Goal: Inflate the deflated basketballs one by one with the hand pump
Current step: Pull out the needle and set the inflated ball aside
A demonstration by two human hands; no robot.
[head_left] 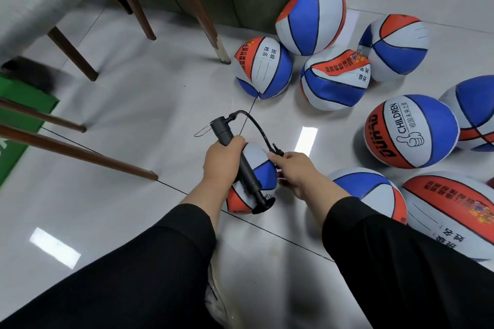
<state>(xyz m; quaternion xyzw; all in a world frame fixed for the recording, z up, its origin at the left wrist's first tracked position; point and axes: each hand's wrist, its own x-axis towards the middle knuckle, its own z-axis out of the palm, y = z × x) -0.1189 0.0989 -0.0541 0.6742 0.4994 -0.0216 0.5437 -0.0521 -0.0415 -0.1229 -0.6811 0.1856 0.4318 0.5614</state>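
Near the lower centre of the frame, the left hand (220, 159) is wrapping its grip around the barrel of a black hand pump (242, 165), fingers curled tight about it. The pump is lying at a slant, its hose end pointing toward the upper left and its T-handle (263, 204) pointing down toward the lower centre. A thin black hose (258, 125) is arcing from the top of the pump over to the right hand (295, 172), which is pinching the hose's nozzle end (278, 152) between thumb and fingers.

Directly beneath both hands, a small orange, white and blue basketball (260, 172) is sitting on the glossy tiled floor (149, 88), partly hidden by the pump and the left hand. The nozzle end is hovering just above its upper right side; whether it is touching the ball cannot be told.

More balls are filling the right side of the frame. Four crumpled, deflated basketballs (334, 80) are clustering in the upper right, against a green wall. A rounder ball marked CHILDREN (410, 131) is resting at the right edge, and others are lying below it near the right sleeve (387, 248).

Brown wooden chair legs (139, 8) are standing in the upper left, and a green box (24, 125) is showing at the left edge.
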